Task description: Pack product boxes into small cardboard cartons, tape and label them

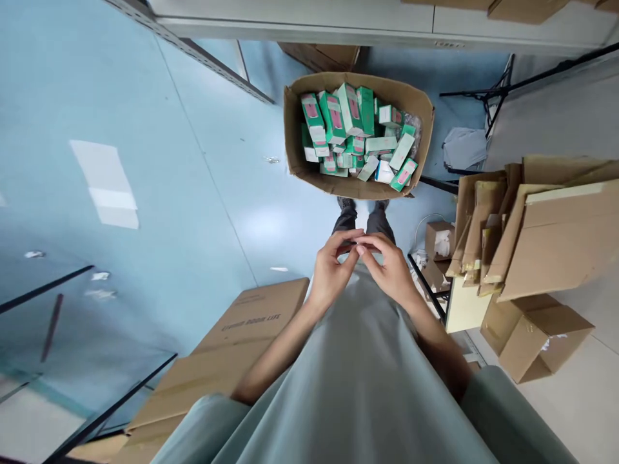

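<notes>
In front of the grey-green shirt (360,354), my left hand (333,265) and my right hand (389,263) meet at the fingertips. Both have curved fingers, with thumb and fingertips drawn together in a pinch. Whatever lies between the tips, if anything, is too small to make out. Beyond the hands, on the floor just past my shoes, stands an open cardboard carton (358,187). It holds several small green and white boxes (333,116) with pink panels, lying at mixed angles. Neither hand touches the carton or the boxes.
Flattened cardboard (556,238) leans in a stack at the right, above an open brown box (536,335). A large printed carton (242,335) stands at the lower left. A white table edge (300,27) crosses the top, with metal legs below it.
</notes>
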The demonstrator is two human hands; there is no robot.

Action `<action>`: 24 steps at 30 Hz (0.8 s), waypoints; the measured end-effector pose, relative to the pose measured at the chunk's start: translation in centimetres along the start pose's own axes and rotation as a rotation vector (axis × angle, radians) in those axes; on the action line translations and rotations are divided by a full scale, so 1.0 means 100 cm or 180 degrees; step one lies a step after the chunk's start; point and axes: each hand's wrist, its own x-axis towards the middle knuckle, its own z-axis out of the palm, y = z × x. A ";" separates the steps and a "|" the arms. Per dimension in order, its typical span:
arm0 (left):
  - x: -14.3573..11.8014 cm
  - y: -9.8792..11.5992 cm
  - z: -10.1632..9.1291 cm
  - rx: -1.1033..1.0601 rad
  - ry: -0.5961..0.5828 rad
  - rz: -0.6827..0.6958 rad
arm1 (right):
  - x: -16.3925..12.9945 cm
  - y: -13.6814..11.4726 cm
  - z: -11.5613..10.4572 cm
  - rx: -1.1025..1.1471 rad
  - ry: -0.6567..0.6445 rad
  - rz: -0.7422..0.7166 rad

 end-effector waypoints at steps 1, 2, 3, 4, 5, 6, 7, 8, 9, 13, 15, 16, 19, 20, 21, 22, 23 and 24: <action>0.009 -0.004 0.000 0.0006 -0.0013 -0.0063 | 0.009 0.006 0.002 0.0002 -0.0003 0.0076; 0.020 -0.010 0.001 0.0007 -0.0026 -0.0125 | 0.019 0.014 0.003 -0.0010 -0.0010 0.0151; 0.033 -0.019 0.002 0.0000 -0.0040 -0.0186 | 0.030 0.024 0.003 -0.0031 -0.0025 0.0218; 0.047 -0.030 0.005 -0.0022 -0.0053 -0.0251 | 0.043 0.037 0.003 -0.0057 -0.0047 0.0275; 0.064 -0.043 0.007 -0.0060 -0.0068 -0.0318 | 0.057 0.053 0.003 -0.0085 -0.0073 0.0323; 0.083 -0.059 0.010 -0.0113 -0.0082 -0.0394 | 0.073 0.071 0.003 -0.0116 -0.0103 0.0368; 0.104 -0.078 0.012 -0.0183 -0.0093 -0.0485 | 0.090 0.092 0.002 -0.0152 -0.0131 0.0415; 0.127 -0.098 0.015 -0.0270 -0.0093 -0.0603 | 0.110 0.115 0.001 -0.0208 -0.0149 0.0475; 0.151 -0.121 0.018 -0.0379 -0.0079 -0.0748 | 0.131 0.140 0.000 -0.0298 -0.0160 0.0553; 0.261 -0.221 0.030 -0.0988 0.0262 -0.1632 | 0.234 0.252 -0.007 -0.0955 -0.0180 0.0917; 0.318 -0.272 0.035 -0.1397 0.0579 -0.2172 | 0.289 0.309 -0.007 -0.1329 -0.0169 0.1011; 0.345 -0.297 0.037 -0.1593 0.0763 -0.2459 | 0.316 0.336 -0.006 -0.1498 -0.0153 0.1003; 0.419 -0.367 0.041 -0.1874 0.1288 -0.3070 | 0.384 0.408 0.005 -0.1834 -0.0141 0.0833; 0.439 -0.389 0.041 -0.1891 0.1410 -0.3165 | 0.402 0.428 0.011 -0.1922 -0.0171 0.0763; 0.458 -0.411 0.042 -0.1892 0.1489 -0.3225 | 0.417 0.446 0.018 -0.2034 -0.0218 0.0709; 0.473 -0.434 0.043 -0.1905 0.1533 -0.3268 | 0.430 0.462 0.025 -0.2182 -0.0263 0.0680; 0.487 -0.456 0.045 -0.1955 0.1569 -0.3297 | 0.441 0.476 0.031 -0.2360 -0.0296 0.0678; 0.499 -0.478 0.048 -0.2078 0.1617 -0.3278 | 0.449 0.488 0.037 -0.2549 -0.0317 0.0698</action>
